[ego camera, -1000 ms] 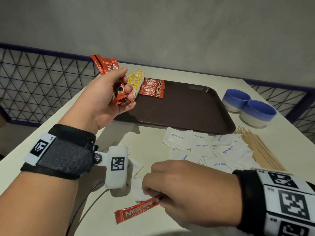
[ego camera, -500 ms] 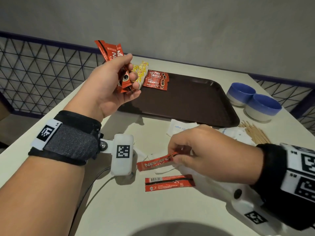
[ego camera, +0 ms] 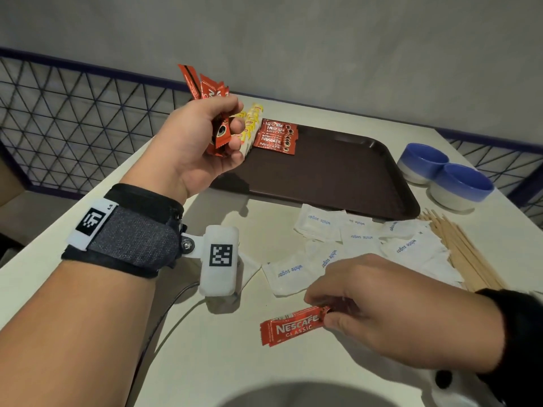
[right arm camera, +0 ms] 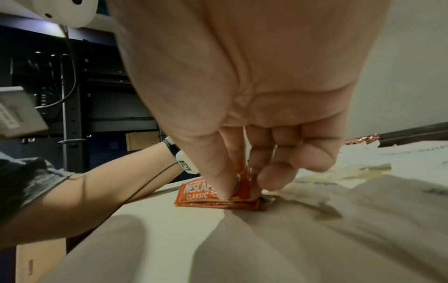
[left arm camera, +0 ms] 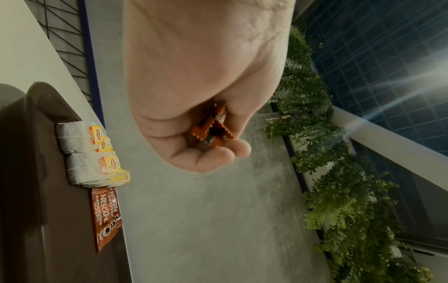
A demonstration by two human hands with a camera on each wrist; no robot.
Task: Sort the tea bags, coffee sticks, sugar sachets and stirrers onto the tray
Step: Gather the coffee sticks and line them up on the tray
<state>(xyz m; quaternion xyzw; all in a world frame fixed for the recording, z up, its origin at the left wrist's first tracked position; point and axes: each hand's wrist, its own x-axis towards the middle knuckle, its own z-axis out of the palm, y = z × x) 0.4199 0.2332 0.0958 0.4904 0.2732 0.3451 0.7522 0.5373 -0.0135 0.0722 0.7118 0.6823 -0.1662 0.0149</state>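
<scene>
Two coffee sticks (ego camera: 293, 326) seem to lie one on the other under the right hand (ego camera: 390, 312), which half a second ago held one stick lifted above a second one on the tabletop (ego camera: 220, 362). Now this hand is low again, and its grip pinches the right end of the pair between thumb and fingertips, as the right wrist view also shows. I judge that the person is gathering the last loose sticks before carrying them to the tray (ego camera: 338, 177). The left hand (ego camera: 194, 148) waits raised near the tray's left corner, its grip curled round a bunch of sticks (ego camera: 220, 133); I see three or four red ends, but I cannot count them surely. On the tray there are one row of tea bags (ego camera: 251, 124), about five by the yellow tags, and beside it one small pile of coffee sticks (ego camera: 276, 136), perhaps four. Not yet sorted on the tabletop are the sugar sachets (ego camera: 361, 236), at least seven and overlapping, and one bundle of wooden stirrers (ego camera: 464, 254), too many to count. Two blue bowls (ego camera: 423, 160) stand right of the tray.
</scene>
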